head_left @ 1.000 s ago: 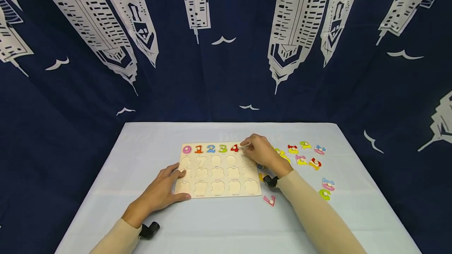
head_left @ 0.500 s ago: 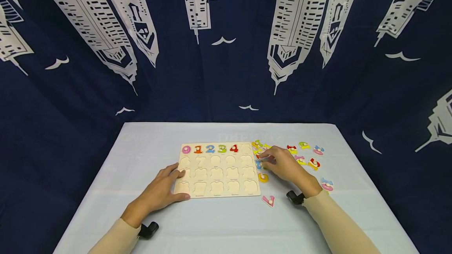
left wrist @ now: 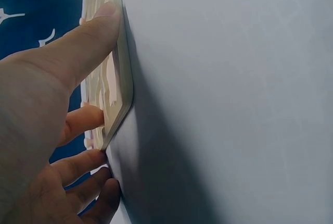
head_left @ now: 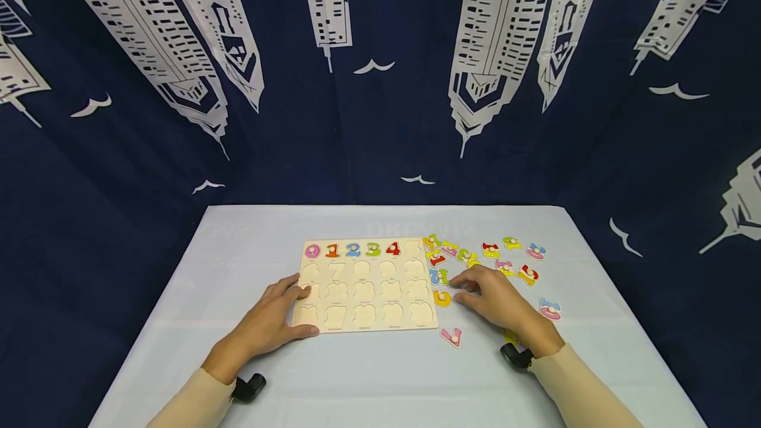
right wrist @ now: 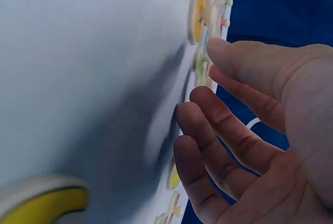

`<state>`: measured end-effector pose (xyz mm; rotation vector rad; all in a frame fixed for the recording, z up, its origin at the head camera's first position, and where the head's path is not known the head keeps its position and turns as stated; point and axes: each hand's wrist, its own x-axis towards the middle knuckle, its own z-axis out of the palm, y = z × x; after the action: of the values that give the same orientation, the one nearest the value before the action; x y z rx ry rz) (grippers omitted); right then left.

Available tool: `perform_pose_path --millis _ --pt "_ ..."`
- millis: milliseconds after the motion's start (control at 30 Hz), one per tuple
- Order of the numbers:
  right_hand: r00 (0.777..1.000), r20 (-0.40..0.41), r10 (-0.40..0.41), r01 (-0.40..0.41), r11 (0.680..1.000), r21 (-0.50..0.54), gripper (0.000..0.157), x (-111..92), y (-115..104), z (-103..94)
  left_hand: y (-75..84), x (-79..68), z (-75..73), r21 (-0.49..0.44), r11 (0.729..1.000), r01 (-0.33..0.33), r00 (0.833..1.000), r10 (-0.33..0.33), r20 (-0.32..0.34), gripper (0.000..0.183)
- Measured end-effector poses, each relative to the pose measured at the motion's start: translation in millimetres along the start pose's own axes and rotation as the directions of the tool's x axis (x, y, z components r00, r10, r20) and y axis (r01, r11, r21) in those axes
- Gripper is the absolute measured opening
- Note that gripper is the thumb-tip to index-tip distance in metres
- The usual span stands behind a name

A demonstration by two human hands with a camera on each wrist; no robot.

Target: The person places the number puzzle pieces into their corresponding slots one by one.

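A wooden number puzzle board lies on the table, its top row holding the coloured numerals 0, 1, 2, 3 and 4. My left hand rests at its near left corner. In the left wrist view the straight thumb lies along one edge while the index finger touches the face. My right hand hovers right of the board, fingers loosely bent and holding nothing. Close to its fingertips are a blue-and-green number piece and an orange-yellow number piece. A pink 7 lies nearer the front.
Several knobbed number pieces lie right of the board, among them a red-and-yellow one and a blue-and-pink one. A yellow piece partly shows under the right wrist. A white cloth covers the table; a dark blue printed curtain hangs behind.
My right hand has moved from the board's upper right part, beside the 4, right and toward the front, over the loose pieces. My left hand stays at the board's corner.
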<state>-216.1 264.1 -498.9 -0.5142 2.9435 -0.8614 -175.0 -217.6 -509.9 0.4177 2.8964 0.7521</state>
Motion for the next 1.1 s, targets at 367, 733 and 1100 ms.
perform_pose_path --millis 367,733,1100 --pt "0.999 -0.046 0.027 -0.029 0.999 -0.038 0.027 -12 12 -0.4 0.3 -0.5 2.8 0.001 1.000 -0.004 1.000 0.004 0.002 0.092" --pt "0.990 -0.124 0.063 -0.074 0.993 -0.086 0.033 -29 33 -17.4 0.1 -1.8 3.4 -0.001 1.000 0.000 1.000 0.000 0.009 0.092" --pt "0.980 -0.172 0.104 -0.120 0.989 -0.085 0.047 -29 58 -30.5 -1.8 -0.2 0.9 0.002 1.000 -0.008 1.000 0.008 -0.001 0.091"
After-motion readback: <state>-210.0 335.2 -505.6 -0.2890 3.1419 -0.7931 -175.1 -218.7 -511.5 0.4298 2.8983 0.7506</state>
